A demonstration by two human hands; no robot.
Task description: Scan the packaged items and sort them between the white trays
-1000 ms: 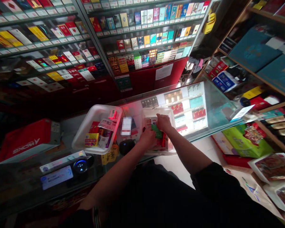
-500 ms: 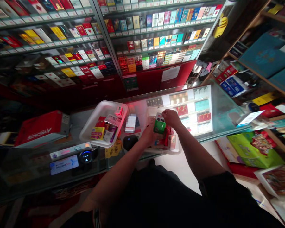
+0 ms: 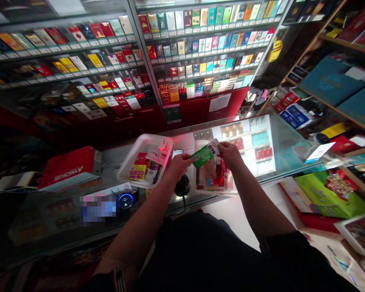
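Note:
A green and white snack packet (image 3: 204, 155) is stretched between my two hands, tilted up to the right. My left hand (image 3: 181, 165) pinches its lower left end. Its upper right end is gripped by my right hand (image 3: 230, 155). Just below the packet stands a white plastic basket (image 3: 197, 187) with red and tan packets (image 3: 212, 175) in it. To the left, a second white basket (image 3: 126, 168) holds several small packets (image 3: 138, 172), among them a yellow and purple one. Between the baskets lie a phone (image 3: 177, 152), partly hidden by my left hand, and a black round device (image 3: 181, 186) with a cable.
Both baskets rest on a glass counter (image 3: 292, 142). On its left part are a red box (image 3: 69, 166) and a device with a lit blue ring (image 3: 126, 200). Shelves of cigarette packs (image 3: 213, 42) rise behind. At right, a green box (image 3: 322, 194) stands below the counter.
My left hand has moved up and left onto the packet's lower end. The packet has turned from nearly upright to slanting, clear above the basket. The camera view has shifted.

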